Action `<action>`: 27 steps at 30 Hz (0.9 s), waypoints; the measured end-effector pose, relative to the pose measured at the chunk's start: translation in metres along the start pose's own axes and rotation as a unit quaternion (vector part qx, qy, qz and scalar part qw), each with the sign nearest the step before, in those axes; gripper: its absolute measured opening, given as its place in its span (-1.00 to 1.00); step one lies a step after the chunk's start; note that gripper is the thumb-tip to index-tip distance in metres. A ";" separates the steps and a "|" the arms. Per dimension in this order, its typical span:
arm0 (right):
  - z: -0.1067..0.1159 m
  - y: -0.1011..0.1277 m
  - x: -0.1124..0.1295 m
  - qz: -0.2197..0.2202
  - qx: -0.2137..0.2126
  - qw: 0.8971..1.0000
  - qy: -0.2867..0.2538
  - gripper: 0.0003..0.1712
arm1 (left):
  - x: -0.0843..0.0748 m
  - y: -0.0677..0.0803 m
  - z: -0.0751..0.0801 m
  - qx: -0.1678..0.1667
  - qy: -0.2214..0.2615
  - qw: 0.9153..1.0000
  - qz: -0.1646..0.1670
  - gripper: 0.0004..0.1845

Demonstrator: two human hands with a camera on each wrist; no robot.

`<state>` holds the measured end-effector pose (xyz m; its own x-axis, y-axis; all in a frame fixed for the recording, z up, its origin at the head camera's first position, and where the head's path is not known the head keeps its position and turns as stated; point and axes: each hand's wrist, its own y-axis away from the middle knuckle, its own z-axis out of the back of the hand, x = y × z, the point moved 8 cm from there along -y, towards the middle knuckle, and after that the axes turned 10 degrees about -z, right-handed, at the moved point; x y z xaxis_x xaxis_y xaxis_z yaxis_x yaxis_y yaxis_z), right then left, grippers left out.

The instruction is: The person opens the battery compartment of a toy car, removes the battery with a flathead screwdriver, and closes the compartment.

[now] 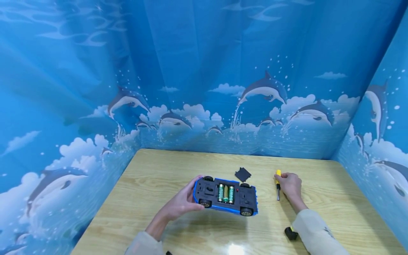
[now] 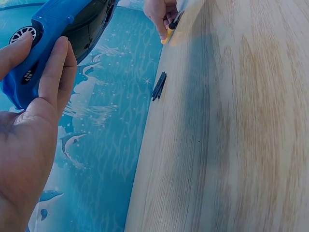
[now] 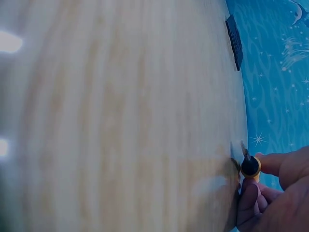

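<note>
My left hand (image 1: 180,204) grips the front or rear end of a blue toy car (image 1: 208,193), held above the table with its black underside turned up. Three green batteries (image 1: 226,193) lie side by side in its uncovered compartment. In the left wrist view, thumb and fingers clasp the toy car (image 2: 50,46) by a wheel. Farther right, my right hand (image 1: 291,186) pinches the yellow handle of a screwdriver (image 1: 278,184), whose metal shaft points toward the near edge. The right wrist view shows the screwdriver (image 3: 250,165) end-on, low over the wood.
A black battery cover (image 1: 243,174) lies on the wooden table (image 1: 153,170) behind the car. A black object (image 1: 290,233) is by the right sleeve, and another dark tip (image 1: 169,253) shows at the bottom edge. Blue dolphin-print curtains (image 1: 197,71) enclose the table's back and sides.
</note>
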<state>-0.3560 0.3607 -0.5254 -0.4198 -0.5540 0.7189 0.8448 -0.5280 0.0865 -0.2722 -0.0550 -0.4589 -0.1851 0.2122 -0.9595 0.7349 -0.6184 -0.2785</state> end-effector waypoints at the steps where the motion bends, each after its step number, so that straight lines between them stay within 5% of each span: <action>1: 0.000 0.000 0.000 0.000 0.000 1.000 0.001 -0.61 | 0.000 0.000 0.000 -0.001 0.000 1.000 0.000 0.16; 27: 0.004 0.005 0.000 -0.003 0.002 1.000 -0.018 -0.51 | 0.002 0.000 0.001 -0.002 0.008 1.000 -0.006 0.12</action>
<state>-0.3501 0.3607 -0.5219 -0.4120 -0.5270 0.7434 0.8437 -0.5287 0.0929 -0.2732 -0.0558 -0.4606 -0.1844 0.2321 -0.9551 0.7356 -0.6118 -0.2907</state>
